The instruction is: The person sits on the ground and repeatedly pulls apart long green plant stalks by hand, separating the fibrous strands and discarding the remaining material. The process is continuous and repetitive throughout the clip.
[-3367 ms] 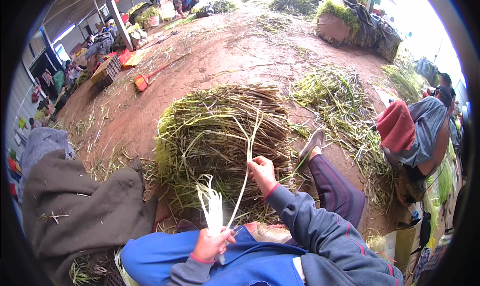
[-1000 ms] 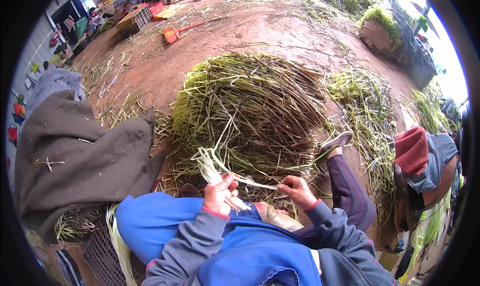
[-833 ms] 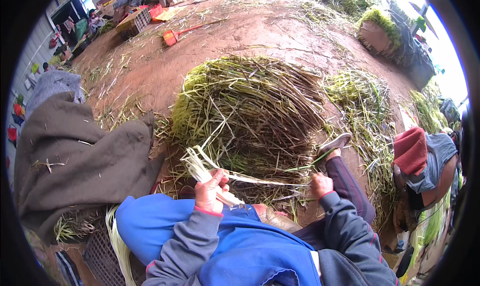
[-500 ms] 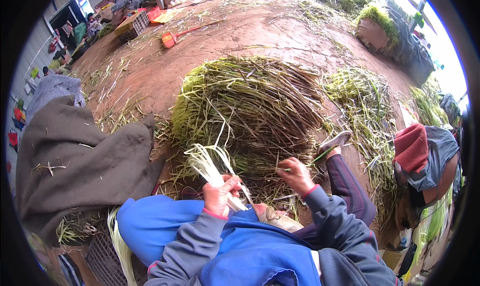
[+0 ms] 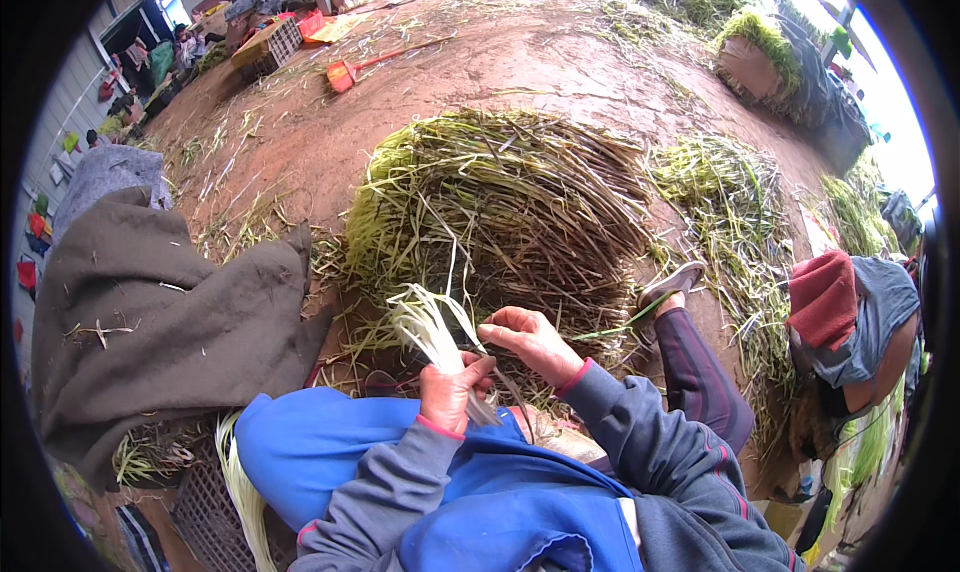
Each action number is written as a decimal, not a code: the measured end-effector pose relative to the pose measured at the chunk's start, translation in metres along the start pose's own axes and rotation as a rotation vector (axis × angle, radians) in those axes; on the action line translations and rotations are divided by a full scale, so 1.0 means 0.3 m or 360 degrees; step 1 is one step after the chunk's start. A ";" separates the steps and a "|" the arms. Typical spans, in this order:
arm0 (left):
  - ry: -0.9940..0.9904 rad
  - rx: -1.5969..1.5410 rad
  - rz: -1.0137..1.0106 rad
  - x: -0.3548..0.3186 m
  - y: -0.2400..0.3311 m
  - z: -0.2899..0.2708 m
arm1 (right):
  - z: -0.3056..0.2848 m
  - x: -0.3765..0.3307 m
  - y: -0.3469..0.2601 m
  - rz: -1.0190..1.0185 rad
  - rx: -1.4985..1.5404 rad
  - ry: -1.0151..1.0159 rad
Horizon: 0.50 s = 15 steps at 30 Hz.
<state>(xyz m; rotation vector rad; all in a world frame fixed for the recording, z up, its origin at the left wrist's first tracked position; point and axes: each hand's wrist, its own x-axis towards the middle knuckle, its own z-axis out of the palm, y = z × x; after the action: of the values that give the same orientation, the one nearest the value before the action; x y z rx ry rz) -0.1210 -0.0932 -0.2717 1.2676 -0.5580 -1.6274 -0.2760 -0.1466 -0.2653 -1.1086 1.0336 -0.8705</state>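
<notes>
My left hand (image 5: pixel 448 396) is closed around a bundle of slender pale stalks (image 5: pixel 428 328), whose whitish-green ends fan out above the fist. A long loose strand bends out of the bundle and hangs beside it. Just right of the bundle is my right hand (image 5: pixel 532 344), its thumb and fingertips pinched together close to that strand. Whatever is between those fingertips is too small to make out. Both hands are above my lap, over the blue apron (image 5: pixel 350 422). Beyond them lies a large heap of green and brownish stalks (image 5: pixel 510 212).
A dark brown cloth (image 5: pixel 170 322) lies at the left, above a plastic crate (image 5: pixel 210 517). More loose stalks (image 5: pixel 725 212) cover the floor at the right, near a stool draped with red and blue cloths (image 5: pixel 850 302). An orange-red broom (image 5: pixel 343 76) lies farther off.
My right hand has moved left, from over the heap's near edge to beside the bundle. My left hand has shifted slightly, still gripping the stalks.
</notes>
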 end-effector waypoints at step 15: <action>-0.0085 -0.0360 -0.0169 0.009 0.031 0.027 | -0.045 -0.029 -0.019 0.0201 0.0387 -0.0145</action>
<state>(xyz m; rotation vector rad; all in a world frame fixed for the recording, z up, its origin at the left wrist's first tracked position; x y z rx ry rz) -0.1246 -0.1011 -0.2627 1.1047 -0.3326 -1.7626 -0.2918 -0.1436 -0.2597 -0.8614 0.8866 -0.8130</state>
